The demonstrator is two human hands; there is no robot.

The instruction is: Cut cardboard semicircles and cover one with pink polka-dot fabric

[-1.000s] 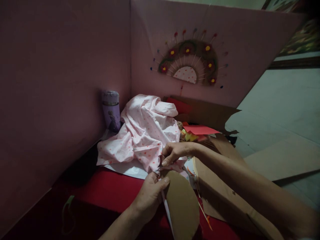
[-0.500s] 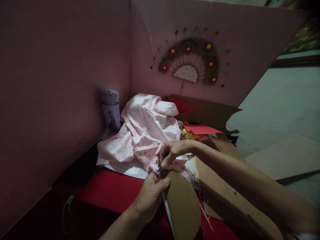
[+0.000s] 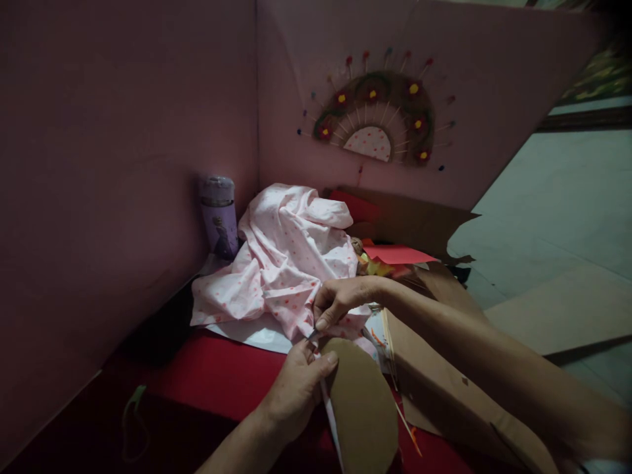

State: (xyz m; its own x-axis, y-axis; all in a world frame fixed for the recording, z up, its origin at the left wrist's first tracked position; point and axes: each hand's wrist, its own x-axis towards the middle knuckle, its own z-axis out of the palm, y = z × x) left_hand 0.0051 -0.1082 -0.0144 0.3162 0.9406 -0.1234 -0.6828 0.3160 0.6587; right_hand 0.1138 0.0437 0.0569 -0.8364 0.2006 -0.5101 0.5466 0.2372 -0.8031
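My left hand pinches the top edge of a brown rounded cardboard piece, thumb on its face, with a thin white strip running down beside it. My right hand is curled just above, fingertips pinched on something small at the cardboard's top that I cannot make out. Both hands meet in front of a crumpled pink spotted cloth, which lies on white paper over a red surface.
A purple bottle stands in the corner of pink walls. A fan-shaped decoration with pins hangs on the far wall. Brown cardboard sheets and red paper lie to the right, over a pale floor.
The view has shifted slightly. My right hand has lowered a little toward the cardboard's top edge; my left hand keeps its pinch.
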